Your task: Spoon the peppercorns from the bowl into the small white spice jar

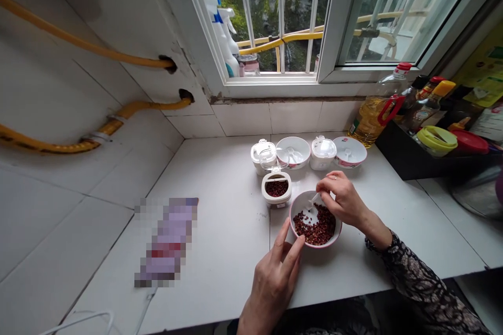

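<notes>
A white bowl (291, 221) with a pink rim holds dark red grains that look like Sichuan peppercorns (320, 227). My left hand (275, 275) grips this bowl at its near left side, fingers against the rim. My right hand (341, 196) is closed on the handle of a small white spoon (312, 202), whose tip dips into the bowl among the grains. Just behind and to the left stands a seasoning jar (276, 200) with its clear lid raised, and similar dark grains show inside it.
Behind are two lidded seasoning jars (263, 153) (323, 151) and two white bowls (293, 152) (350, 152) with spoons inside. An oil bottle (375, 110) and a black box (404, 159) of condiments stand right. A blurred purple item (168, 241) and a white cable (145, 306) lie left.
</notes>
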Demonstrator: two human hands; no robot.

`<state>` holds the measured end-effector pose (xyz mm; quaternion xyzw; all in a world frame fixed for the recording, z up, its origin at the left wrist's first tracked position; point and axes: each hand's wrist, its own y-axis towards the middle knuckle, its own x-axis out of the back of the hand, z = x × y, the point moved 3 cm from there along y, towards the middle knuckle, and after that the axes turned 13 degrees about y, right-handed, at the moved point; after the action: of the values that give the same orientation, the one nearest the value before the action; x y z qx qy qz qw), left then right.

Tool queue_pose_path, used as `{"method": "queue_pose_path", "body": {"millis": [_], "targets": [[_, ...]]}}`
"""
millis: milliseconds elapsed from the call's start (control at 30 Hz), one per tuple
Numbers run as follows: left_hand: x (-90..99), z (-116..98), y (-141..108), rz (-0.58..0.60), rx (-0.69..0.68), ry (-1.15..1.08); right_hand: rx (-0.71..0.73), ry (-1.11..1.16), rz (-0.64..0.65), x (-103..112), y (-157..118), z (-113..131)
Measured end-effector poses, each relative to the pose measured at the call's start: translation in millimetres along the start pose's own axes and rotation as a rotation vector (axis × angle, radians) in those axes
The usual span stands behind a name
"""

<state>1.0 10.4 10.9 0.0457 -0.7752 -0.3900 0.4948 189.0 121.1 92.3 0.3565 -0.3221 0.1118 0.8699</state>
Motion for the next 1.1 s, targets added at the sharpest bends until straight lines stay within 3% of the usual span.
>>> {"method": "queue_pose_path", "body": {"millis": [233, 567, 800, 1100], "targets": [[1.3, 0, 1, -0.009, 0.002, 0.007, -0.134, 0.239, 0.105, -21, -4, 1], [0.8, 0, 0, 0.001, 0.002, -0.005, -0.49, 0.535, -0.091, -6, -6, -5], [1.0, 0, 1, 0.0, -0.005, -0.009, -0.686, 0.776, -0.151, -8, -7, -13], [-1.8, 0, -2, 0.011, 0.011, 0.007, -0.719, 0.933, -0.233, -8, 0, -20]]}}
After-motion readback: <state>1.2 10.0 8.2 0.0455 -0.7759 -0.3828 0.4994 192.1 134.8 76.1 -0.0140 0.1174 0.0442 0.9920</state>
